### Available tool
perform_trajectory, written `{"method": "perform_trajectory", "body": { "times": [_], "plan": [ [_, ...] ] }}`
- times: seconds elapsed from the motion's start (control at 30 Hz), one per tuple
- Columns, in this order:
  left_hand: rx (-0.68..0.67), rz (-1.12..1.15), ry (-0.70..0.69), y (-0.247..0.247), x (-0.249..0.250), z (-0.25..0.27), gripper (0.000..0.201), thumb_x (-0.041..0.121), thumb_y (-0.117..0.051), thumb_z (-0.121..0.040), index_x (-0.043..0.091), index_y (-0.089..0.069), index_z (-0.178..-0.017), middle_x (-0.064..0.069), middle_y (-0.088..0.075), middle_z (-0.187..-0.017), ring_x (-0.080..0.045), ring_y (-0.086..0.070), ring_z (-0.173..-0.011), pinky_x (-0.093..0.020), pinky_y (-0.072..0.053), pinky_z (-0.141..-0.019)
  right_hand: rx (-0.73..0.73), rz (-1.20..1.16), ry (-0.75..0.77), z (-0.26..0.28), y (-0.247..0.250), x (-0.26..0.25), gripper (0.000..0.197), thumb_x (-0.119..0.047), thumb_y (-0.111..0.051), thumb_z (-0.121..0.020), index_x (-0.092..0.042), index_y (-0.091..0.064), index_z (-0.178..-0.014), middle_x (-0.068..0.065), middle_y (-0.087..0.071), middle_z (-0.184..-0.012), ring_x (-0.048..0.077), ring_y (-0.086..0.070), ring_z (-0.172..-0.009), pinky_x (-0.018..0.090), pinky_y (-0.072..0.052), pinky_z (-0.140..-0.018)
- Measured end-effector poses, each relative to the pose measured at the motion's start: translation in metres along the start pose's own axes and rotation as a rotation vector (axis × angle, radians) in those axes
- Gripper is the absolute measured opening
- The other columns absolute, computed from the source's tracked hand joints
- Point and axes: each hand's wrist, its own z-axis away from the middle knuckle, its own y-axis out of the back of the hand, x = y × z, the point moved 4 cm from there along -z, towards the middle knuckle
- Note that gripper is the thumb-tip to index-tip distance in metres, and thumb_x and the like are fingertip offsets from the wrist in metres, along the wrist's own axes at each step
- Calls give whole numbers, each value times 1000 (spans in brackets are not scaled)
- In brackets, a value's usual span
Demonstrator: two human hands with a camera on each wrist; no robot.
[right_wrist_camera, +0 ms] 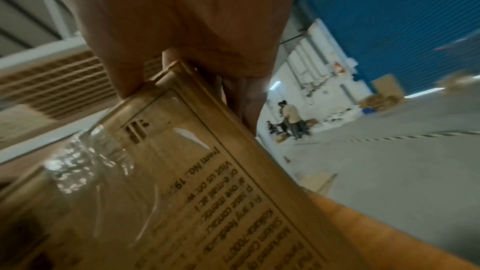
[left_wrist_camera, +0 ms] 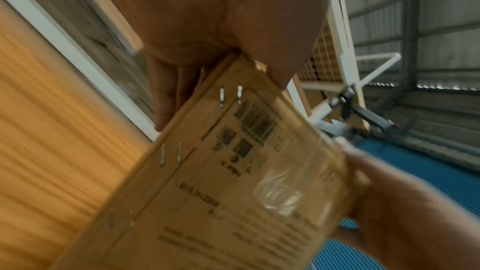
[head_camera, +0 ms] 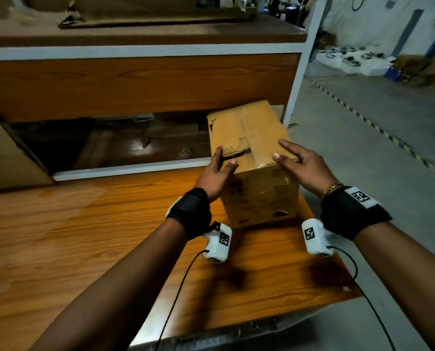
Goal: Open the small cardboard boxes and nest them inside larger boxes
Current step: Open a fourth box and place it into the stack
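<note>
A closed brown cardboard box [head_camera: 257, 122] stands on the wooden table [head_camera: 84, 236] near its right edge, with torn tape along its top seam. My left hand [head_camera: 219, 168] straddles the box's upper left edge, thumb on top and fingers straight down the left side. My right hand [head_camera: 300, 160] lies over the top right edge with fingers spread and straight. In the left wrist view the printed, stapled front face of the box [left_wrist_camera: 233, 192] shows below my left hand [left_wrist_camera: 207, 28]. The right wrist view shows the taped box [right_wrist_camera: 182, 192] under my right hand [right_wrist_camera: 182, 17].
A white-framed shelf rack [head_camera: 297, 72] stands behind the table, with flat cardboard on its lower level. A large cardboard sheet [head_camera: 3, 153] leans at the left. Grey floor with a striped line [head_camera: 363, 120] lies to the right. A person [right_wrist_camera: 289, 118] stands far off among boxes.
</note>
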Motion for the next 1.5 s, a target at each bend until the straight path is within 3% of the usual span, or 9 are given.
{"method": "perform_trajectory", "body": {
  "times": [0.47, 0.63, 0.77, 0.9, 1.0, 1.1, 1.2, 1.4, 1.5],
  "plan": [
    [519, 383, 234, 270, -122, 168, 49, 37, -56, -96, 20, -44, -141, -10, -48, -146, -32, -51, -126, -47, -41, -107, -423, 221, 463, 80, -246, -233, 73, -66, -45, -90, -48, -8, -151, -20, -9, -162, 19, -20, -147, 57, -29, -112],
    [473, 375, 492, 320, -156, 234, 66, 69, -34, -92, 31, -37, -146, -6, -49, -140, -30, -50, -124, -45, -38, -102, -539, 383, 529, 123, -331, -274, 61, -62, -38, -95, -46, -18, -151, -17, -9, -162, 14, -8, -150, 48, -9, -116],
    [456, 340, 267, 332, -133, 252, 50, 59, -29, -99, 28, -46, -134, 11, -53, -133, -17, -47, -125, -41, -34, -107, -568, 509, 558, 153, -378, -282, 63, -64, -37, -94, -39, -26, -151, -10, -11, -163, 18, -7, -151, 43, -4, -118],
    [386, -8, 165, 338, -138, 246, 95, 70, -58, -74, 35, -18, -153, 3, -30, -157, -23, -37, -140, -46, -33, -114, -445, 428, 377, 138, -368, -281, 62, -64, -40, -93, -37, -33, -148, -10, -24, -159, 17, -23, -145, 43, -17, -116],
    [335, -160, 158, 334, -137, 251, 81, 60, -53, -86, 37, -17, -154, 2, -28, -157, -24, -37, -140, -44, -33, -114, -327, 458, 177, 116, -335, -252, 71, -67, -46, -88, -32, -33, -148, -4, -29, -158, 23, -33, -141, 50, -32, -111],
    [359, -148, 137, 331, -136, 255, 80, 65, -50, -82, 42, -18, -152, 4, -29, -158, -23, -34, -142, -46, -31, -115, -321, 69, -81, 113, -312, -219, 75, -62, -59, -85, -30, -33, -148, 3, -44, -148, 24, -52, -118, 40, -51, -83],
    [374, -7, 133, 329, -140, 253, 77, 57, -58, -84, 43, -22, -151, 7, -31, -157, -22, -35, -141, -46, -31, -115, -390, -280, -262, 128, -307, -208, 66, -49, -59, -91, -26, -34, -148, 1, -53, -133, 18, -50, -102, 28, -41, -61],
    [456, 488, 200, 333, -143, 257, 60, 25, -64, -92, 40, -38, -144, 6, -52, -134, -21, -57, -109, -48, -54, -84, -310, -221, 27, 122, -276, -246, 61, -55, -57, -89, -36, -40, -144, 1, -54, -136, 13, -50, -105, 31, -45, -77],
    [466, 601, 307, 332, -165, 264, 54, 25, -56, -97, 39, -36, -146, -3, -46, -144, -31, -51, -117, -57, -49, -92, -378, -4, 277, 117, -269, -288, 64, -66, -54, -86, -45, -37, -144, -4, -44, -146, 20, -47, -121, 42, -46, -92]
  ]
}}
